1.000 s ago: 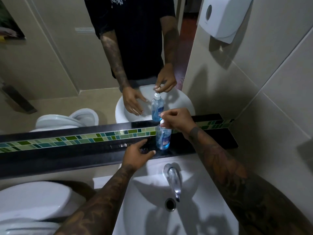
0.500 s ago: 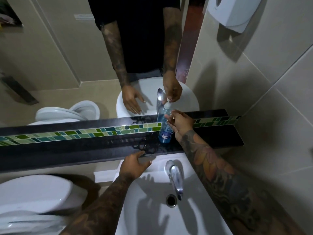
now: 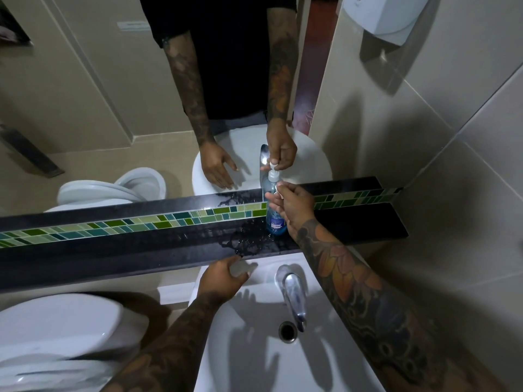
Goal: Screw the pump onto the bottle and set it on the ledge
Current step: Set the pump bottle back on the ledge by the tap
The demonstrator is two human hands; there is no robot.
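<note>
**Bottle upright on ledge, right hand at pump**

Bottle (image 3: pixel 275 219): clear, blue liquid, blue label, standing upright on the black ledge (image 3: pixel 368 222) close against the mirror (image 3: pixel 99 108). Base sits at the 3 o'clock edge of a wet patch (image 3: pixel 243 239) on the ledge.

Pump (image 3: pixel 280 190): white, seated on the bottle neck. Only a small part shows past the fingers; the mirror reflection shows the pump head more fully.

Right hand (image 3: pixel 294 207): reaches in from 5 o'clock; thumb and fingertips pinched around the pump top, the rest of the fingers curled loosely beside the bottle's upper half. Grip narrow, closed on the pump.

Left hand (image 3: pixel 223 275): at 7 o'clock from the bottle, well apart from it, fingers loosely extended by the front edge of the ledge above the sink (image 3: pixel 254 349). It holds nothing (fingertips blurred, so contact with the ledge cannot be told).

Tap (image 3: pixel 293 292): chrome, at 6 o'clock from the bottle, over the drain (image 3: pixel 288 331). Strip of green tiles (image 3: pixel 141 224) runs along the back of the ledge. Toilet (image 3: pixel 56 335) at 8 o'clock.
</note>
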